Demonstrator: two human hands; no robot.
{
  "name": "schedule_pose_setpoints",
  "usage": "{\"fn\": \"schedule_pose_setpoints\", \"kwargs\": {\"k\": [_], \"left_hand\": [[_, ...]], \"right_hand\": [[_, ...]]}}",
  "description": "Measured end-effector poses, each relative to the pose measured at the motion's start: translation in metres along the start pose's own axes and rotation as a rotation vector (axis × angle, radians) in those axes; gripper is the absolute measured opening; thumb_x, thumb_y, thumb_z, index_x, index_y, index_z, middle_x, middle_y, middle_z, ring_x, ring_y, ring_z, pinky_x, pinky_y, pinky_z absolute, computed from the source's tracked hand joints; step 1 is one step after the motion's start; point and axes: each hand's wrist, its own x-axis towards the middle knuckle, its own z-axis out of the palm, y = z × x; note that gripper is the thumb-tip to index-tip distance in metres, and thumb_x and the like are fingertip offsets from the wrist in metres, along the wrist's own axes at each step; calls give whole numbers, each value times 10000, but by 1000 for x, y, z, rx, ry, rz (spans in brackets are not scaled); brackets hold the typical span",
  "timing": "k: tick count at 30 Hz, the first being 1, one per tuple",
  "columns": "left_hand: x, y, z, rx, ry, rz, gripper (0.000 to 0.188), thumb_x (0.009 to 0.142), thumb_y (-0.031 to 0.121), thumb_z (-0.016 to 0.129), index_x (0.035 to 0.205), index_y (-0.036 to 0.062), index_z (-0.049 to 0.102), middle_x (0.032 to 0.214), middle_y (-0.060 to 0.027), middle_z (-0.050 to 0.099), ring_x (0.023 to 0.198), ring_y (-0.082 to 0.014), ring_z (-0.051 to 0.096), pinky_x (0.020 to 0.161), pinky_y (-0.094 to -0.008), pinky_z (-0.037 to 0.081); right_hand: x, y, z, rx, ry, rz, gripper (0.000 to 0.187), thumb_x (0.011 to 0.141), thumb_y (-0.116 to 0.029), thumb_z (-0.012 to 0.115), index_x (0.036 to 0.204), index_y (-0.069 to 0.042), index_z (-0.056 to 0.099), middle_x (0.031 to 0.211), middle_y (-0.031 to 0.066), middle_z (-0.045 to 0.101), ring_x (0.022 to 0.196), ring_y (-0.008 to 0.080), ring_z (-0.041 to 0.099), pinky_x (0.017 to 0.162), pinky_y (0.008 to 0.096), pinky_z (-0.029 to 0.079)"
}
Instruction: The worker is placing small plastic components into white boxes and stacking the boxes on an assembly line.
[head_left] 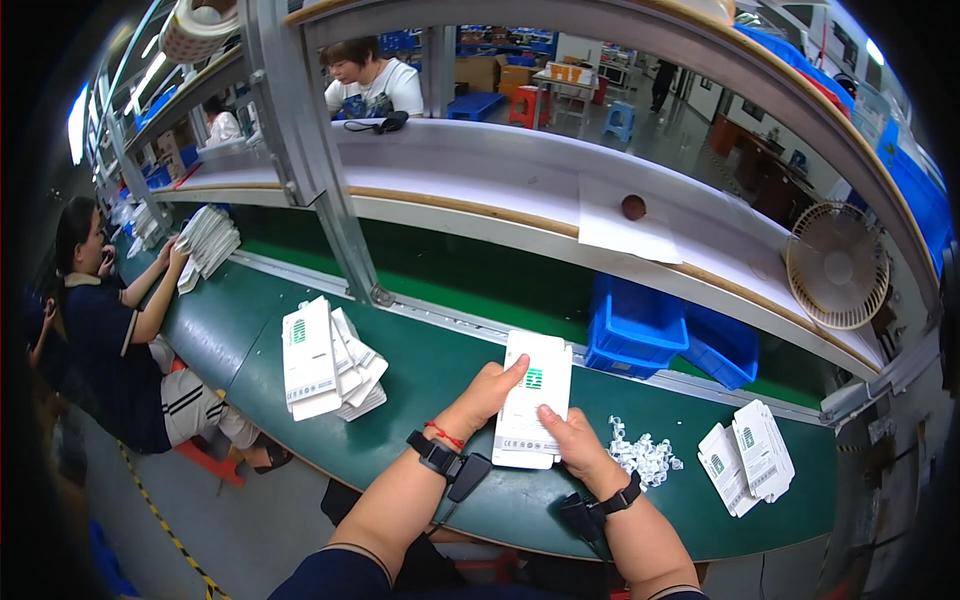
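Note:
Both my hands are closed on a small stack of flat white cartons with green print, held above the green tabletop. My left hand grips its left edge, thumb lying across the front. My right hand holds the lower right corner, its thumb also on the face; the other fingers are mostly hidden behind. Just right of my right hand lies a heap of small clear-white plastic pieces. A fanned pile of similar cartons sits to the left, and a few more cartons rest at the far right.
Blue plastic bins stand behind the work area, under a long shelf. On that shelf are a round brown object and a small fan. A metal post rises at the back. At the left, a co-worker handles white cartons.

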Motion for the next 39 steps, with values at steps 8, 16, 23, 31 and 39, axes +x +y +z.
{"fn": "schedule_pose_setpoints", "kwargs": {"k": [8, 16, 23, 31, 39], "left_hand": [[-1, -6, 9, 62, -148, -48, 499, 859, 399, 522, 897, -89, 618, 812, -133, 639, 726, -153, 610, 642, -245, 476], [-7, -2, -3, 31, -101, -38, 466, 851, 376, 543, 861, -82, 628, 753, -110, 638, 665, -137, 602, 605, -242, 474], [-2, 2, 9, 79, -138, -18, 524, 850, 395, 537, 880, -124, 606, 775, -149, 632, 692, -155, 604, 608, -244, 477], [4, -4, 1, 15, -60, 51, 498, 895, 419, 432, 964, -43, 606, 765, -77, 609, 658, -125, 551, 611, -236, 449], [-68, 8, -3, 225, 261, 347, 323, 876, 156, 500, 1151, -15, 490, 988, -106, 566, 799, -132, 548, 699, -254, 448]], "right_hand": [[-4, 8, -9, -30, 119, -52, 417, 876, -389, 498, 906, 16, 592, 645, 31, 576, 448, 59, 472, 366, 183, 351], [0, 5, 3, -73, 130, -17, 370, 875, -358, 505, 822, -2, 590, 560, 24, 547, 386, 75, 456, 336, 192, 337], [-3, 3, -7, -44, 83, -30, 397, 877, -361, 492, 965, 23, 544, 686, 64, 601, 447, 94, 531, 330, 194, 373], [-1, -1, 5, -3, 188, -129, 331, 882, -295, 501, 1012, 9, 503, 696, 57, 583, 426, 88, 511, 293, 196, 351], [8, 7, 9, -174, 275, -247, 327, 876, -196, 504, 1118, 5, 413, 668, 75, 567, 387, 84, 469, 279, 192, 343]]}}
